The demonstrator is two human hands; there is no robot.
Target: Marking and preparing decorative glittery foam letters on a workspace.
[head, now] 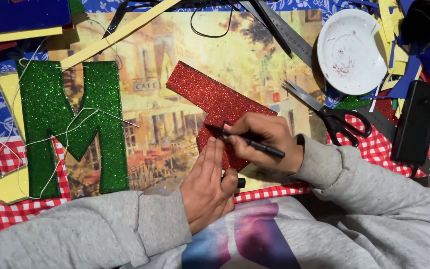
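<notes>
Gripping black pen (255,144), R hand (265,142) marks red glitter foam (215,102); L hand (207,184) flat, pinning it.

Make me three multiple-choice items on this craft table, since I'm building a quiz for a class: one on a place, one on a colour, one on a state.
1. Where do the scissors lie?
A. Right of the red glitter piece, below the white plate
B. On top of the green letter
C. In the left hand

2. What colour is the big glitter letter at the left?
A. Blue
B. Green
C. Silver

3. What is the right hand doing?
A. Lying flat and empty
B. Gripping the scissors
C. Holding a black pen with its tip on the red piece

Answers: 1 A, the scissors rest between the red piece and the plate's lower edge. 2 B, the letter sparkles green. 3 C, the fingers pinch the pen while the left hand presses the piece flat.
</notes>
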